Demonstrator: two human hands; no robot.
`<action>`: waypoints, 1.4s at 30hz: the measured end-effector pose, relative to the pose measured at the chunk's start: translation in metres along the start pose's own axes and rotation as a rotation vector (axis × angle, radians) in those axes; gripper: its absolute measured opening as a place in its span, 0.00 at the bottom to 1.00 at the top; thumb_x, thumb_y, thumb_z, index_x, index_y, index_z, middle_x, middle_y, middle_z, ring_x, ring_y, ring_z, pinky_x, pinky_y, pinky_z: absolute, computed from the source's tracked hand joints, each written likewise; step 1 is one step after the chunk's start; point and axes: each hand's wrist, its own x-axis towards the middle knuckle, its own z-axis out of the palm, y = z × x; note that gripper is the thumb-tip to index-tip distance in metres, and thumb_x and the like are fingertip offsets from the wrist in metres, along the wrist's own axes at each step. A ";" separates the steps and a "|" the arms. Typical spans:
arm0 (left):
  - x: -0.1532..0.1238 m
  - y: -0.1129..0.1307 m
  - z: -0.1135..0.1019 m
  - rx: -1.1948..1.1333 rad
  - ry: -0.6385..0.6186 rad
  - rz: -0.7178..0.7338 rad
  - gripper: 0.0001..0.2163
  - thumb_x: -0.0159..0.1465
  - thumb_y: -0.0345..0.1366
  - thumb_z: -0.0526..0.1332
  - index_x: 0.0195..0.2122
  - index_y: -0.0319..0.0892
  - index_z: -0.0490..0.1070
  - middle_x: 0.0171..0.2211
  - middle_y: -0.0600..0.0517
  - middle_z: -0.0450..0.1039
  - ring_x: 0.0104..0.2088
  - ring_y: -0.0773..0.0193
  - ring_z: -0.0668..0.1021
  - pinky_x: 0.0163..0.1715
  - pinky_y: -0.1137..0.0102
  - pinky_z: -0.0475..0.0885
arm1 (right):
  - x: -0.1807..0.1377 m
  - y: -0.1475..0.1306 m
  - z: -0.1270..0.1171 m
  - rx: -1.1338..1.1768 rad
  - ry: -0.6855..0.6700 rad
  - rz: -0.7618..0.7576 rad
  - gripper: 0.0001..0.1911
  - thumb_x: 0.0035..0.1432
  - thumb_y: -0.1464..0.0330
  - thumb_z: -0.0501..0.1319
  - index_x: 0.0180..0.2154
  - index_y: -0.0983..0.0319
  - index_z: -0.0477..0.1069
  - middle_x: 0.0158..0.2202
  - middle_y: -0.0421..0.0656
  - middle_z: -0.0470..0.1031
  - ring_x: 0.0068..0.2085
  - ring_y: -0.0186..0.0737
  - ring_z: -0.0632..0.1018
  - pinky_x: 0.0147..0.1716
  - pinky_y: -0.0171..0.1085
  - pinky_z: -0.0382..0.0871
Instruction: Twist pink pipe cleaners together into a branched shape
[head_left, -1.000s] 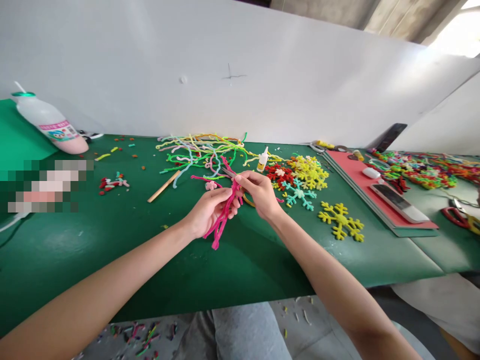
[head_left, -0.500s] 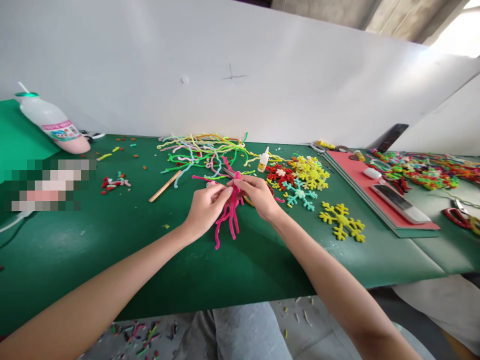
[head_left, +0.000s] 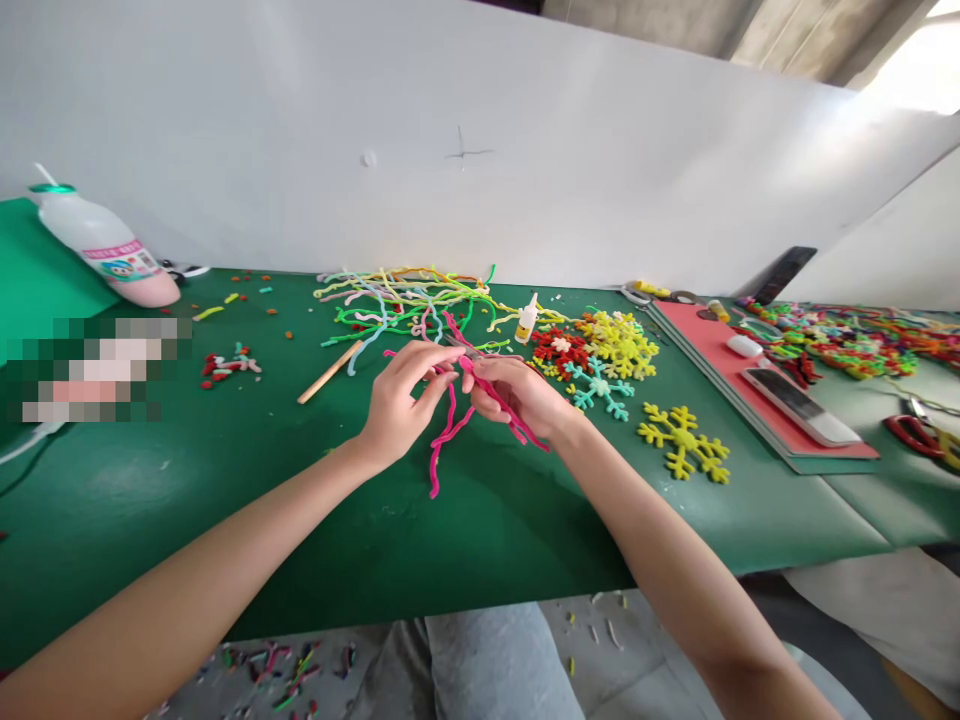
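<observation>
Over the green table (head_left: pixel 225 500) my left hand (head_left: pixel 401 405) pinches a bright pink pipe cleaner (head_left: pixel 442 445) that hangs down from its fingertips. My right hand (head_left: pixel 517 395) is closed round other pink pipe cleaners (head_left: pixel 510 415) that run across its palm toward the wrist. The two hands nearly touch at the fingertips. Just behind them lies a loose heap of pipe cleaners (head_left: pixel 405 295) in many colours.
A small glue bottle (head_left: pixel 526 320), a wooden stick (head_left: pixel 328 372) and finished snowflakes in red (head_left: pixel 559 350), yellow (head_left: pixel 682 440) and teal (head_left: pixel 598 390) lie nearby. A big white bottle (head_left: pixel 101 250) lies far left. A red board (head_left: pixel 720 345) with a phone (head_left: pixel 799 405) is at right.
The pink bundle was held upright between both hands. Now it has been split: my right hand has tipped its strands sideways, my left hand holds one hanging strand.
</observation>
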 end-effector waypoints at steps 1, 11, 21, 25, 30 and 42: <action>0.001 0.000 -0.001 0.039 -0.003 0.064 0.12 0.65 0.26 0.59 0.48 0.44 0.73 0.41 0.49 0.73 0.39 0.66 0.78 0.38 0.71 0.76 | -0.001 -0.001 -0.001 -0.013 -0.015 0.013 0.12 0.63 0.68 0.52 0.32 0.67 0.71 0.16 0.35 0.63 0.15 0.27 0.62 0.17 0.31 0.52; 0.003 -0.010 -0.014 0.235 -0.192 0.460 0.10 0.64 0.25 0.60 0.45 0.44 0.71 0.38 0.50 0.76 0.40 0.63 0.79 0.40 0.68 0.75 | -0.007 -0.005 -0.011 -0.189 -0.122 0.147 0.13 0.60 0.64 0.58 0.30 0.67 0.72 0.14 0.33 0.59 0.15 0.27 0.58 0.16 0.31 0.47; 0.006 -0.028 -0.022 0.502 0.057 0.185 0.04 0.64 0.29 0.60 0.32 0.42 0.71 0.31 0.51 0.75 0.32 0.63 0.78 0.31 0.70 0.72 | -0.007 -0.010 0.005 -0.836 0.831 -0.670 0.17 0.61 0.59 0.59 0.23 0.60 0.69 0.27 0.43 0.69 0.33 0.39 0.69 0.37 0.39 0.64; 0.006 -0.024 -0.022 0.505 0.061 0.251 0.04 0.63 0.29 0.61 0.32 0.43 0.70 0.30 0.51 0.75 0.32 0.63 0.78 0.32 0.69 0.72 | -0.001 0.003 0.005 -0.713 0.452 -0.275 0.22 0.61 0.53 0.57 0.25 0.63 0.72 0.21 0.41 0.68 0.23 0.33 0.68 0.24 0.35 0.60; 0.004 -0.020 -0.022 0.502 -0.020 0.353 0.04 0.63 0.28 0.61 0.32 0.43 0.69 0.31 0.50 0.74 0.34 0.62 0.78 0.34 0.68 0.73 | 0.010 0.020 0.002 -0.364 0.216 -0.053 0.21 0.60 0.52 0.58 0.33 0.65 0.73 0.22 0.38 0.70 0.19 0.29 0.69 0.17 0.31 0.57; 0.006 -0.014 -0.020 0.439 -0.169 0.405 0.08 0.64 0.28 0.59 0.28 0.44 0.72 0.30 0.52 0.76 0.35 0.63 0.79 0.36 0.69 0.75 | 0.009 0.023 0.005 -0.182 0.260 -0.161 0.13 0.55 0.61 0.65 0.28 0.63 0.68 0.20 0.35 0.69 0.19 0.28 0.68 0.17 0.30 0.56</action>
